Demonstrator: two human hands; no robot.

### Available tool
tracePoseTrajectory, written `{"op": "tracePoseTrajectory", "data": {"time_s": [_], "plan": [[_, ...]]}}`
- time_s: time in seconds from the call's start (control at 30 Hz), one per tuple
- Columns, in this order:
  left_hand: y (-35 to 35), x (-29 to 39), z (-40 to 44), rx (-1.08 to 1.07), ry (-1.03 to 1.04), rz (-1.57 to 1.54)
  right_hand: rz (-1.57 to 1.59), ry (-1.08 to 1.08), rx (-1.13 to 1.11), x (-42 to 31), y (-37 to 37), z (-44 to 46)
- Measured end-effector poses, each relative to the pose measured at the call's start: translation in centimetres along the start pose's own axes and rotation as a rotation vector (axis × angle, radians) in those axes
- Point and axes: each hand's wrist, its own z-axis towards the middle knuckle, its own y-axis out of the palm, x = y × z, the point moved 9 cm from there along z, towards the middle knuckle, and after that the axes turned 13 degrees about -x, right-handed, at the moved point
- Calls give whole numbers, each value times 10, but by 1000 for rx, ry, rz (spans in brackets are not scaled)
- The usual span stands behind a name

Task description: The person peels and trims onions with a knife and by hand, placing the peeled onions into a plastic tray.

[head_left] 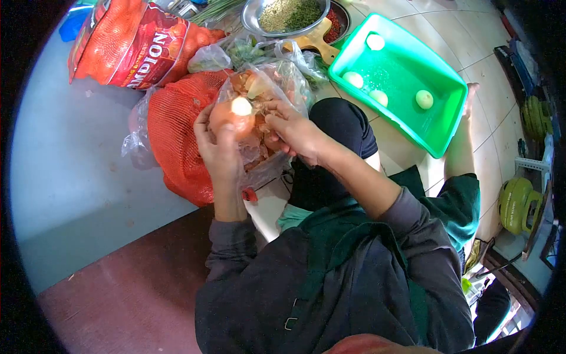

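Observation:
An onion (227, 118) with brown skin and a bare white patch at its top is gripped in my left hand (217, 144), thumb across its near side. Just to the right, my right hand (298, 133) has its fingers curled in a pinch; what they hold is hidden among skins. Beneath both hands lies a clear plastic bag (277, 76) with loose onion skins in it. Against my left hand bulges an orange-red mesh sack (180, 133). Several peeled white onions (424, 99) lie apart in a green plastic basin (407, 127) on the right.
A printed red onion sack (141, 44) stands at the upper left. Beyond the bag are a metal bowl (250, 23) of chopped greens and a wooden board (315, 42). My knee (342, 121) lies between bag and basin. Green gas cylinders (519, 203) stand far right.

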Motion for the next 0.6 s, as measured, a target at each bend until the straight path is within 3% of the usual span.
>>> {"op": "tracePoseTrajectory", "data": {"time_s": [0.17,0.4,0.5,0.6], "plan": [[-2,-8,1,-208,-93,-402,-20,8,-9,-3,-2,4],[2,2,0,-324,-134,-938,-55,19,56,6,-12,12],[-4,20,2,-264,-129,-964,-116,40,49,13,-18,11],[-29,17,7,-171,-90,-675,-124,60,28,8,-12,5]]}}
